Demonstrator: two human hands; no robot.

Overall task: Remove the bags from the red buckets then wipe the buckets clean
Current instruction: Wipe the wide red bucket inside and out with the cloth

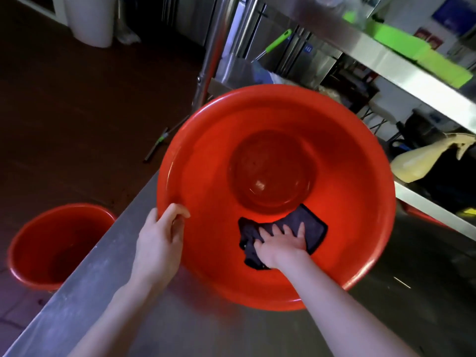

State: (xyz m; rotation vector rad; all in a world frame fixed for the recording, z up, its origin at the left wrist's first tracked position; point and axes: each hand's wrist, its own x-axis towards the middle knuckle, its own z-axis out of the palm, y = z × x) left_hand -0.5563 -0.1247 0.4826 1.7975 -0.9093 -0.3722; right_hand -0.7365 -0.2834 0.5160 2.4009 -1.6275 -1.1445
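The left hand (161, 237) grips the rim of the red bucket (347, 202) on the steel counter (85, 292); the right hand (282, 242) presses a dark cloth (313, 224) flat against its inner wall. A second red bucket (33, 243) stands on the floor

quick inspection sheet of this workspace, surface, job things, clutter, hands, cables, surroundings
surface: steel counter, bearing the large red bucket
job's things: large red bucket, no bag seen inside; dark cloth against its inner wall; second red bucket on the floor, no bag seen
clutter: long-handled tool on the floor; pale glove at right
grippers: left hand grips the large bucket's rim; right hand presses the cloth with flat fingers
cables: nothing seen
surroundings: steel shelf above; white bin beyond
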